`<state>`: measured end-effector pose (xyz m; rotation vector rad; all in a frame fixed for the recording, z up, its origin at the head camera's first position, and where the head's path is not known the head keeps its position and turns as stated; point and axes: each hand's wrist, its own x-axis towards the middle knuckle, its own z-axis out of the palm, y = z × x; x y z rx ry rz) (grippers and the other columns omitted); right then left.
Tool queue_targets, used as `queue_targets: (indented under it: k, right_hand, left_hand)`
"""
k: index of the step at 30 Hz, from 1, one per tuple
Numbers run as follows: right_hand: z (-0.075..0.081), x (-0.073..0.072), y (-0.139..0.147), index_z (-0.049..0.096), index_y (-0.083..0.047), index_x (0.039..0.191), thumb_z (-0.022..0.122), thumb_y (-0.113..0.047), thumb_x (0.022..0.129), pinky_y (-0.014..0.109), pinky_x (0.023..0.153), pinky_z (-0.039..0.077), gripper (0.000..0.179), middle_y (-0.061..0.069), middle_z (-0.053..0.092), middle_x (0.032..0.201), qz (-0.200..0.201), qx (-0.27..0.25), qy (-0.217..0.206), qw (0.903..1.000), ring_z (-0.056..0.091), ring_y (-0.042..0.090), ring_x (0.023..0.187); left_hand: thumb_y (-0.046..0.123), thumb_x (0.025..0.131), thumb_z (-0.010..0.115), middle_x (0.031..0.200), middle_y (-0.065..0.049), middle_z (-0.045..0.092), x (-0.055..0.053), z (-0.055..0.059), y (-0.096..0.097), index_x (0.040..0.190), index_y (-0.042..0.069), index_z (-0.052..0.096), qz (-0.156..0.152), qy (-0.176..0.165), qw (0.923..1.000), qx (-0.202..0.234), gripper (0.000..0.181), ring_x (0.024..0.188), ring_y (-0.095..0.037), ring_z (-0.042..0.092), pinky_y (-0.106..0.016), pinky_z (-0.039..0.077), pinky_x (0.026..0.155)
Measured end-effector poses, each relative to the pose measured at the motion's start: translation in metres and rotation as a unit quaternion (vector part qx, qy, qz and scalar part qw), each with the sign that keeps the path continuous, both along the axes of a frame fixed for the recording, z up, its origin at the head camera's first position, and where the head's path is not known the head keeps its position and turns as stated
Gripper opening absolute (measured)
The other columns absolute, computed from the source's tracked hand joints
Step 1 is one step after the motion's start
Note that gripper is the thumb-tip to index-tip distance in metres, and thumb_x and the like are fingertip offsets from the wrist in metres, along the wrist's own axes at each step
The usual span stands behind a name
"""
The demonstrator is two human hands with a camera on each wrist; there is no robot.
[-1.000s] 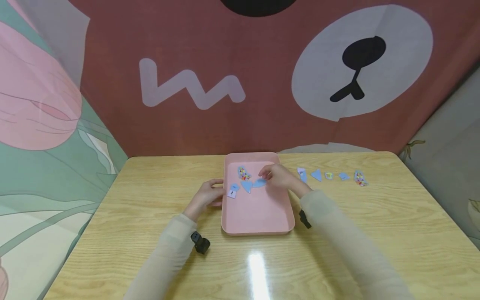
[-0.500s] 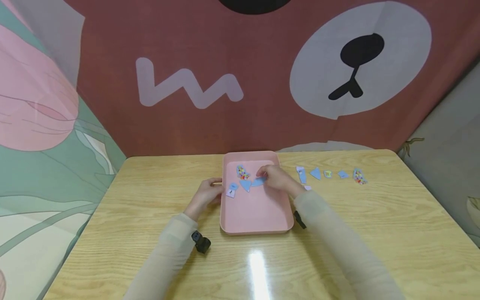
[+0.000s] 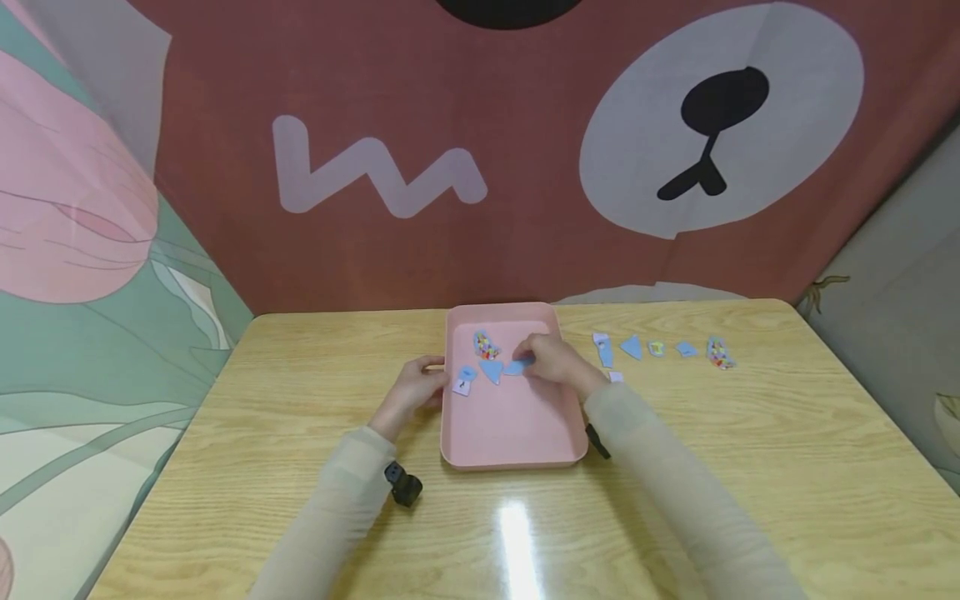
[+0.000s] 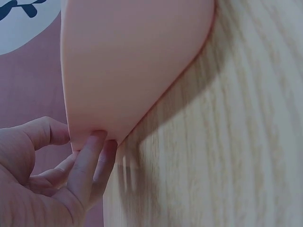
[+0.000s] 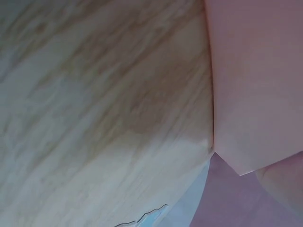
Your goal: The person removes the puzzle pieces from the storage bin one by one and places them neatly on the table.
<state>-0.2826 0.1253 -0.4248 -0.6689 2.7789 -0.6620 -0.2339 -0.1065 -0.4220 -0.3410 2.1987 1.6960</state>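
The shallow pink tray [image 3: 517, 433] lies on the wooden table. My left hand [image 3: 412, 390] holds its left side; in the left wrist view the thumb meets the rim and the fingertips [image 4: 98, 135] press the outer wall. Over the tray's right half, my right hand [image 3: 555, 360] has its curled fingers on a flat blue puzzle piece [image 3: 516, 367], which they partly cover. Left of that piece lie a blue triangular piece [image 3: 491, 371], a multicoloured piece [image 3: 485, 344], a small blue piece [image 3: 467, 372] and a white-lilac piece [image 3: 461, 387].
Right of the tray is a row of flat pieces: a blue strip [image 3: 603, 350], a blue triangle [image 3: 632, 347], a small yellow-green piece [image 3: 656, 348], a small blue piece [image 3: 686, 349] and a multicoloured piece [image 3: 720, 352]. A pale piece [image 3: 616, 377] shows beside the right sleeve.
The right hand has lowered slightly over the tray, and the blue piece at its fingers has shifted a little. The left hand stays at the tray's side.
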Motion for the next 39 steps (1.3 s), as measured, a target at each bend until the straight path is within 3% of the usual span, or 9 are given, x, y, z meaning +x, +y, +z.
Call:
queue_targets:
  k: [6,14,22,27,34,39]
  right_hand:
    - [0.000,0.000,0.000,0.069,0.002,0.110,0.069,-0.002,0.083,0.041,0.100,0.048,0.027,0.016,0.069,0.112,-0.007,0.000,-0.016,0.9999,0.060,0.031,0.111]
    - [0.000,0.000,0.001,0.068,-0.002,0.100,0.070,-0.001,0.082,0.039,0.093,0.050,0.018,0.012,0.067,0.099,-0.012,-0.014,-0.019,0.9997,0.059,0.024,0.096]
    - [-0.003,-0.003,0.007,0.067,0.001,0.091,0.062,0.007,0.080,0.031,0.080,0.051,0.013,0.013,0.067,0.087,-0.001,-0.103,-0.028,0.9943,0.060,0.021,0.086]
    - [0.000,-0.005,0.013,0.068,0.004,0.096,0.062,0.005,0.083,0.031,0.079,0.052,0.015,0.015,0.068,0.089,0.002,-0.135,-0.039,0.9900,0.061,0.022,0.085]
    - [0.008,-0.003,0.021,0.069,0.001,0.109,0.065,-0.003,0.085,0.034,0.081,0.054,0.024,0.017,0.070,0.098,-0.031,-0.146,-0.038,0.9881,0.063,0.027,0.092]
    - [0.019,0.002,0.029,0.064,0.000,0.115,0.062,-0.010,0.089,0.031,0.081,0.054,0.028,0.017,0.065,0.106,-0.080,-0.170,-0.090,0.9781,0.061,0.026,0.097]
  left_hand:
    - [0.004,0.094,0.050,0.133,-0.025,0.053,0.001,0.001,0.001,0.140,-0.001,0.042,-0.002,0.004,1.0000,-0.002,0.047,0.107,-0.026,0.060,-0.035,0.056,0.088]
    - [0.005,0.094,0.051,0.127,-0.025,0.055,0.001,-0.001,-0.001,0.139,0.000,0.044,-0.004,0.007,1.0000,-0.005,0.045,0.098,-0.021,0.060,-0.034,0.057,0.084]
    - [0.005,0.093,0.051,0.129,-0.026,0.056,0.002,0.001,-0.001,0.138,0.000,0.044,-0.006,0.007,0.9999,-0.007,0.046,0.102,-0.024,0.061,-0.034,0.058,0.083]
    - [0.005,0.093,0.051,0.129,-0.026,0.056,0.001,0.001,-0.001,0.138,0.000,0.044,-0.010,0.008,0.9999,-0.011,0.045,0.103,-0.025,0.062,-0.034,0.057,0.084]
    - [0.003,0.093,0.051,0.128,-0.026,0.056,0.002,0.001,0.001,0.138,-0.001,0.044,-0.005,0.007,0.9999,-0.007,0.045,0.103,-0.024,0.061,-0.035,0.057,0.086]
    - [0.003,0.093,0.051,0.126,-0.026,0.056,0.003,0.002,0.002,0.137,-0.002,0.044,-0.004,0.011,0.9999,-0.009,0.045,0.096,-0.021,0.061,-0.034,0.058,0.083]
